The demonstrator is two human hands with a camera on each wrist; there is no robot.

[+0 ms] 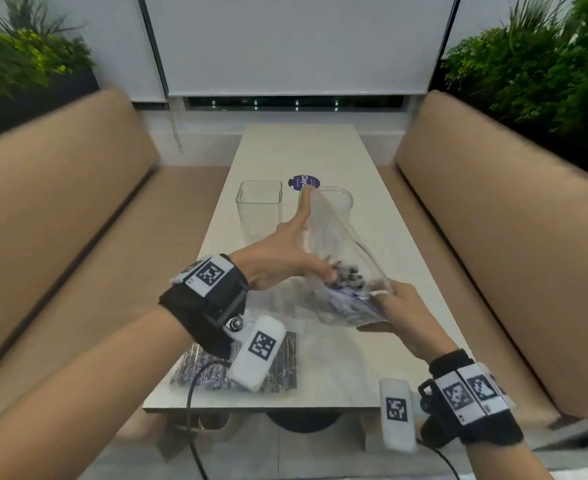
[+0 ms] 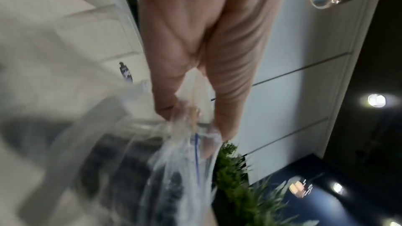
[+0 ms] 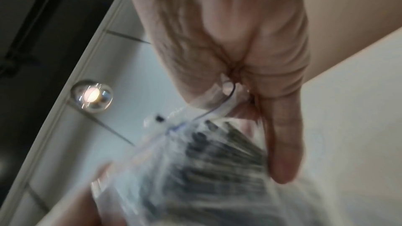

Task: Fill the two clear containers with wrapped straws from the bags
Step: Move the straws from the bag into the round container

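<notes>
A clear zip bag (image 1: 341, 244) of dark wrapped straws (image 1: 346, 277) hangs tilted above the table, held by both hands. My left hand (image 1: 296, 244) pinches its far upper edge, index finger stretched along the plastic; the left wrist view shows the left hand (image 2: 195, 57) pinching the bag (image 2: 174, 169). My right hand (image 1: 403, 317) grips the near end with the blue zip line; in the right wrist view the right hand (image 3: 228, 40) pinches that bag (image 3: 195, 169). A square clear container (image 1: 259, 209) stands behind my left hand. A round clear container (image 1: 337, 199) stands partly hidden behind the bag.
A second bag of dark straws (image 1: 282, 362) lies flat near the table's front edge, partly under my left wrist. A purple round sticker (image 1: 304, 181) sits on the long white table (image 1: 320, 150). Tan benches (image 1: 60, 202) flank both sides.
</notes>
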